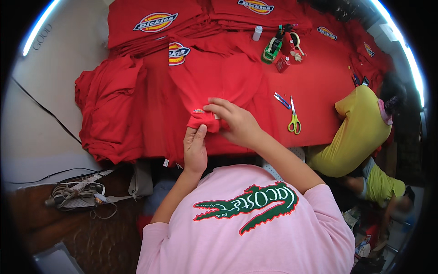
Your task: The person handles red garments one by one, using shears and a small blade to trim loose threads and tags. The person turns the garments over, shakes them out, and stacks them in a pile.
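A red garment [214,75], with a colourful printed patch near its upper left, is spread over the table in front of me. Its near end is bunched up between my hands. My left hand [195,148] pinches the folded edge from below, thumb on top. From the right, my right hand [238,124] reaches over the same bunched cloth, its fingers bent onto it and its thumb mostly hidden. A small printed label [198,111] shows on the fold by my right fingertips. A pale tag edge peeks out beneath those fingers.
Right of the garment lie blue thread snips [282,101] and yellow-handled scissors [294,122]. Farther back stand a green tape dispenser [272,49] and a white bottle [257,33]. Red garment piles [112,107] flank the work. A person in yellow [353,132] bends at the right.
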A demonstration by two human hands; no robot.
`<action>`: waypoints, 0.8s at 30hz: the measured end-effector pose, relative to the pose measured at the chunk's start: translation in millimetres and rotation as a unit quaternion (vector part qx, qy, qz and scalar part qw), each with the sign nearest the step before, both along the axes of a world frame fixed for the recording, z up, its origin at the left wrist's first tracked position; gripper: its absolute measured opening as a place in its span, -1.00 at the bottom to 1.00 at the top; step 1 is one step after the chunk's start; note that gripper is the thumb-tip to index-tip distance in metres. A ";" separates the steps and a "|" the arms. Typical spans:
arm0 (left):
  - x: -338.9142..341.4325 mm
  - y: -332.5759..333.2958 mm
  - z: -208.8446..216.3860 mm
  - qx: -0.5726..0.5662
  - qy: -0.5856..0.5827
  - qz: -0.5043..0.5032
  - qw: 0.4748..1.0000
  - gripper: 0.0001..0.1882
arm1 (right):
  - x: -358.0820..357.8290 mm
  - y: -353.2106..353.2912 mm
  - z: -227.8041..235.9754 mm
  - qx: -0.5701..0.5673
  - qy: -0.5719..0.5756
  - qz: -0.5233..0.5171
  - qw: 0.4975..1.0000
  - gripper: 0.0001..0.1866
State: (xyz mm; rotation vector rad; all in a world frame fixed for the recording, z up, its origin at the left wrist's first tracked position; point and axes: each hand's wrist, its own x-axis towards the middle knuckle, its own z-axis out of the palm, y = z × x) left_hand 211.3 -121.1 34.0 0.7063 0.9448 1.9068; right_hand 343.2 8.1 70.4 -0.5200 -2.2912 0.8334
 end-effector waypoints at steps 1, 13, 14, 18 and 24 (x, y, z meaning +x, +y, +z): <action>2.2 8.5 3.9 0.024 0.064 -0.003 0.998 -0.58 | -3.7 17.2 -0.5 0.000 -0.005 0.029 1.000 -0.51; -149.2 52.1 7.1 -0.129 0.653 0.153 0.730 -0.42 | 120.8 107.5 249.7 0.170 0.212 0.073 0.960 -0.65; -166.7 32.9 38.2 -0.111 0.706 0.189 0.673 -0.39 | 134.7 99.2 255.5 0.173 0.188 0.025 0.966 -0.62; -191.9 -29.2 170.3 -0.069 0.830 0.256 0.490 -0.41 | 210.7 71.1 279.3 0.222 0.171 -0.111 0.954 -0.54; -250.3 -129.4 286.3 0.099 0.482 0.270 0.828 -0.70 | 319.1 103.5 307.3 0.388 0.114 -0.350 0.845 -0.59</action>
